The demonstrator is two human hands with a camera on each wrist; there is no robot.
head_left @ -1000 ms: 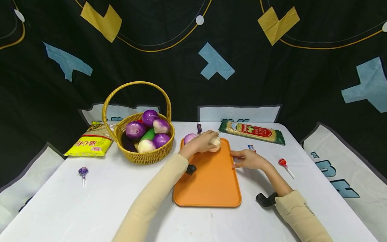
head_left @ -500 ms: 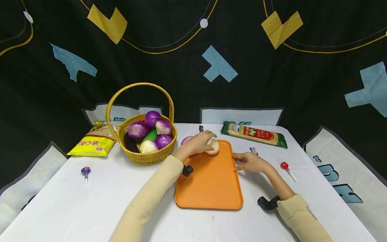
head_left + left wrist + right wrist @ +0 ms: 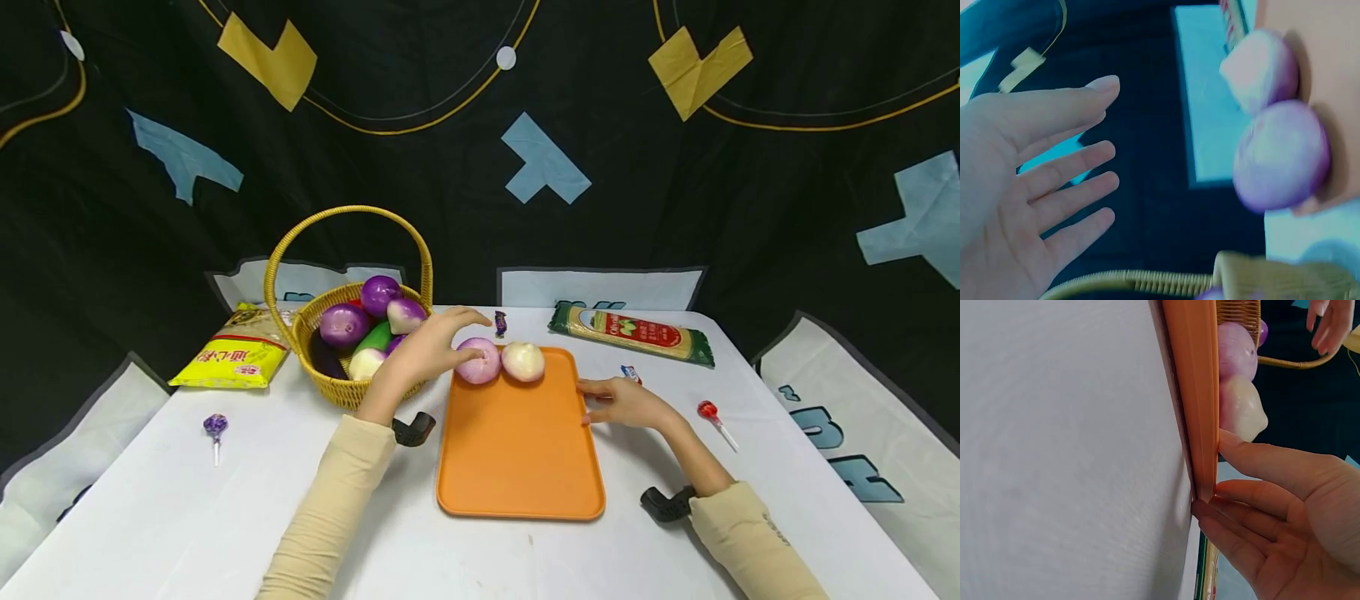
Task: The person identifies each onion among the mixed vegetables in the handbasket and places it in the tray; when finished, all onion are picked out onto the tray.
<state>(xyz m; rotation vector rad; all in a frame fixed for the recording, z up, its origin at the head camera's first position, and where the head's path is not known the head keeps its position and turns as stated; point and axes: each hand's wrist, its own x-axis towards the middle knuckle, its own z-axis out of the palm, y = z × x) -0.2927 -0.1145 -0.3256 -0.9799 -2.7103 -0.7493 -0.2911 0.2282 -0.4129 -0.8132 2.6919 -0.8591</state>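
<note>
Orange tray [image 3: 521, 454] long axis runs away from person; right hand [image 3: 624, 403] touching edge.

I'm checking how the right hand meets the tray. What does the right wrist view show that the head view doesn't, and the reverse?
Only the right wrist view shows the contact up close: the right hand has its straight fingers against the edge of the orange tray.

Only the head view shows the whole table: the basket, yellow packet, noodle packet and both lollipops.

Both show the purple onion and the white onion side by side on the tray, and the left hand open by the basket.
</note>
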